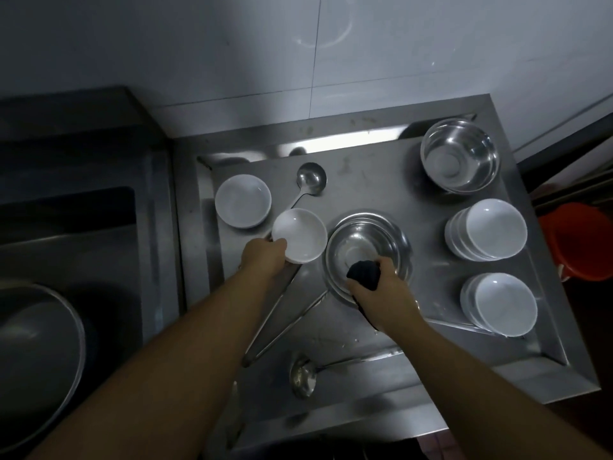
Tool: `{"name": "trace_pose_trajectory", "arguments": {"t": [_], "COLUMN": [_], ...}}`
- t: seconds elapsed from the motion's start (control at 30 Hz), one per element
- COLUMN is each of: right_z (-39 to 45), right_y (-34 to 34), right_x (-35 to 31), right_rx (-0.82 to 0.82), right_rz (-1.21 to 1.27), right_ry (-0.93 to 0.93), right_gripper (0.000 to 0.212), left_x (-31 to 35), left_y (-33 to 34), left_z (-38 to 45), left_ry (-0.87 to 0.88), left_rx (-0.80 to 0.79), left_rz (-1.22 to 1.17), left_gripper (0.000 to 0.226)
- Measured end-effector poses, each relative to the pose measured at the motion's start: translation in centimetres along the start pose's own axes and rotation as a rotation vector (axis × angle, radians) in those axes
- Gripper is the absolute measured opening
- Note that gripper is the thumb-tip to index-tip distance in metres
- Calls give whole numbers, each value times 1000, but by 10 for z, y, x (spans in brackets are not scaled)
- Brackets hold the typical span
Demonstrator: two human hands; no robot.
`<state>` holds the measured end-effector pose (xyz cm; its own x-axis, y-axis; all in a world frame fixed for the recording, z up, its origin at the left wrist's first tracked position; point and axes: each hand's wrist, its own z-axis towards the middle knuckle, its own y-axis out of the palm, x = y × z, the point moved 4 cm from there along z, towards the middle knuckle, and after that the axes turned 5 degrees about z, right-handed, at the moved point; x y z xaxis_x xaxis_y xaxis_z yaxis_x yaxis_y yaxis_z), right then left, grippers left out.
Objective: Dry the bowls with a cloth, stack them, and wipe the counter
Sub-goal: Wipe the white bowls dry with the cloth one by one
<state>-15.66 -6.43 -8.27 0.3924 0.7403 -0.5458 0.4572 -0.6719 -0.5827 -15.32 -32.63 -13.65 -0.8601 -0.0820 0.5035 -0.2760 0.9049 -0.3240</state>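
a white bowl [300,235] is gripped at its near rim by the left hand [265,257], fingers curled around it, above the steel counter [381,180]. a dark cloth [363,273] is bunched in the right hand [381,290], fingers closed on it, at the near rim of a steel bowl [368,250]. two white stacks [487,229] are seen at the right.

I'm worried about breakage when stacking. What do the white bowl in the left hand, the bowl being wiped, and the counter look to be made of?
White bowl: smooth, opaque, glossy white; ceramic or melamine, cannot tell which.
Wiped bowl: stainless steel by its look, with mirror-like reflections inside.
Counter: brushed steel sheet, dull grey sheen with a bright glare strip along its back edge.
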Motion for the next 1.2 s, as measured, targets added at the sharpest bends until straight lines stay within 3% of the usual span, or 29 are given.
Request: {"name": "trace_pose_trajectory", "arguments": {"t": [0.13,0.2,0.33,0.4,0.5,0.53,0.67,0.77,0.97,1.1,1.2], "right_z": [-16,-22,-37,-47,-73,-84,-129,-155,-189,-208,-225], "right_y": [-14,-20,-30,-40,-62,-71,-103,-126,-156,-161,-157], "right_x": [-9,-19,-48,-65,-89,-96,-118,-123,-132,-133,-133], "right_rx": [-9,-39,-184,-240,-277,-271,-221,-176,-207,-373,-452], "right_rz": [374,606,927,923,808,712,324,263,428,668,746], "right_ry": [100,154,203,105,-117,-218,-634,-821,-833,-703,-711], "right_gripper": [68,62,64,59,22,19,40,46,39,30,39], "left_x": [0,1,0,-2,-3,-2,9,22,32,31,31], "left_y": [-6,-12,-18,-19,-14,-11,1,7,6,-1,-9], "left_z": [-18,-40,-100,-132,-180,-197,-260,-301,-350,-362,-372], "left_ry": [28,31,49,77,116,130,230,331,490,556,598], "left_rx": [-14,-8,-22,-28,-79,-93,-160,-205,-301,-315,-381], "left_rz": [-86,-124,-246,-281,-346,-396,-573,-667,-700,-618,-564], "left_gripper": [74,73,53,38,34,28,19,23,52,76,86]}}
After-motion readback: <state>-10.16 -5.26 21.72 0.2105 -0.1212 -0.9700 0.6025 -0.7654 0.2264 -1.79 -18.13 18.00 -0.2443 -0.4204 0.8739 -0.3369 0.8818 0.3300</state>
